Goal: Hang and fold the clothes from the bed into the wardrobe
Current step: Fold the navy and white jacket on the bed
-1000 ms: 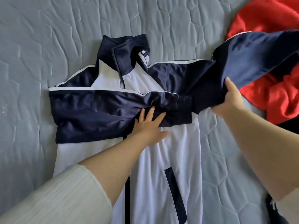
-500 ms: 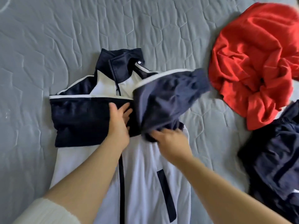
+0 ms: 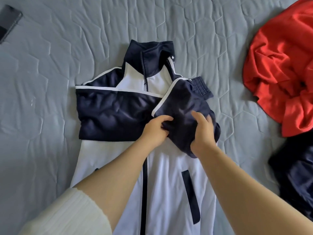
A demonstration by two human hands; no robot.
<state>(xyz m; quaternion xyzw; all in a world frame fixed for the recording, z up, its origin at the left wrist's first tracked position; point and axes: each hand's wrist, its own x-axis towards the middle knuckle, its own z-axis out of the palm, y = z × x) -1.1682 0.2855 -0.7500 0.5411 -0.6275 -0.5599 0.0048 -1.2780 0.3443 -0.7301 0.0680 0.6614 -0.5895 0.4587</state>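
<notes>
The jacket (image 3: 169, 184) lies front up and flat on the bed (image 3: 50, 150), collar (image 3: 150, 51) pointing away from the person and hem running out of view towards them. The near-left sleeve (image 3: 115, 116) is folded across the chest and lies smooth, its white piping running level. The near-right sleeve (image 3: 183, 99) is brought in over the chest but is bunched, overlapping the end of the first sleeve, with its ribbed cuff (image 3: 201, 87) tilted up towards the shoulder. The left hand (image 3: 155, 128) pinches a gather of this sleeve's fabric between thumb and curled fingers. The right hand (image 3: 203, 133) grasps the same sleeve from the other side, fingers curled over the cloth. Judged status: folding of this garment is under way, with one sleeve placed and the second not yet flattened. The remaining steps are likely to be these: lay the second sleeve flat, fold the white body up towards the collar, then carry the jacket to the wardrobe, which is not in view. A crumpled red garment (image 3: 279, 68) and a dark garment (image 3: 296, 175) lie unfolded on the bed to the person's right, well apart from the jacket, so most of the task appears to be outstanding. A dark flat object (image 3: 9, 21) rests at the far left corner
</notes>
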